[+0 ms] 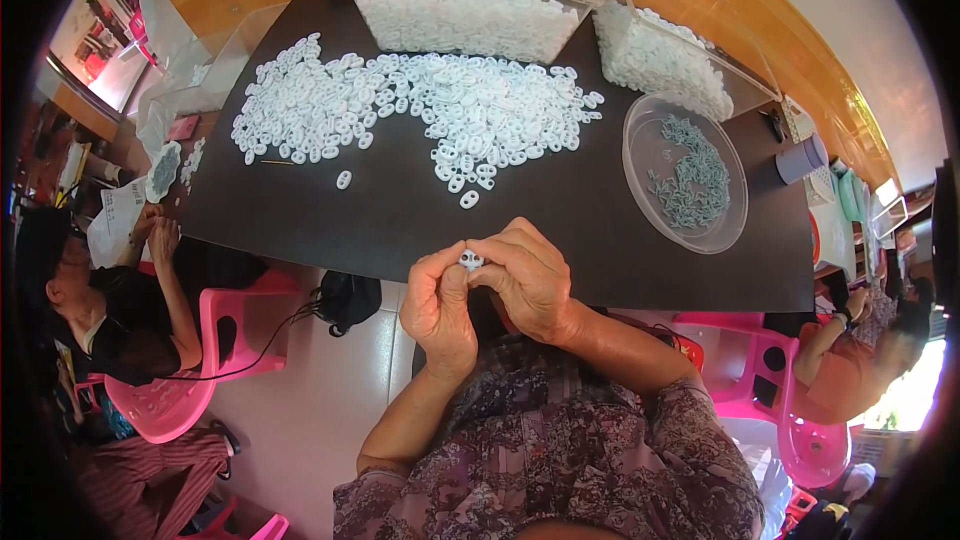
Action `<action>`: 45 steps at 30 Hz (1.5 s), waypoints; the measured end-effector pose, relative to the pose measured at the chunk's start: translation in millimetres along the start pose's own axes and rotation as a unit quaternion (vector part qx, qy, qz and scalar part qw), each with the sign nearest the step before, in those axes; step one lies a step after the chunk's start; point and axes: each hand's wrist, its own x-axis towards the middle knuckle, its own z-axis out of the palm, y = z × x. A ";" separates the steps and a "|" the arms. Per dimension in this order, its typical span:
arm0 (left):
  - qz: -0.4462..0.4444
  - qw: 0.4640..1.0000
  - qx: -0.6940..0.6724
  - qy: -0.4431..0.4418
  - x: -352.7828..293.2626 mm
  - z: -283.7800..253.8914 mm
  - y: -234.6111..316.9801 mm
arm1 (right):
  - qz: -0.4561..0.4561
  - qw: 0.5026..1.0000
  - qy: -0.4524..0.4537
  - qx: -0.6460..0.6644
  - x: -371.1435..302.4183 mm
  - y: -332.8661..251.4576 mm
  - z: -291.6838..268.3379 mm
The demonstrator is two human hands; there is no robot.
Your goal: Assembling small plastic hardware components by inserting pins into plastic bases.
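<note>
Just over the near edge of the dark table, my left hand [441,305] and my right hand [527,275] meet at the fingertips. Pinched between them is a small white plastic piece [471,259] with two dark round holes. Both hands are closed on it, and the fingers cover its sides. Beyond them a single white oval piece [469,200] with two holes lies on the table, and another loose oval piece [344,180] lies farther left. A wide heap of the same white pieces [500,115] spreads across the far side.
Two clear bins [470,25] [665,60] filled with white pieces stand at the back. A round clear tray [735,210] at right holds small grey-green parts [695,175]. Beside it is a lilac cup [800,158]. People sit on pink chairs [235,325] at left and right.
</note>
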 end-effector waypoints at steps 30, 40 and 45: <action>-0.007 0.999 -0.048 -0.011 -3.3 3.4 3.2 | 0.019 0.999 0.033 -0.008 -6.5 -7.9 8.4; 0.010 0.999 -0.036 -0.002 -5.6 4.0 4.2 | -0.034 0.998 0.019 -0.054 -6.8 -4.2 5.7; 0.026 0.999 -0.023 -0.007 -5.1 5.6 3.3 | -0.064 0.996 0.007 -0.066 -5.7 -3.6 2.8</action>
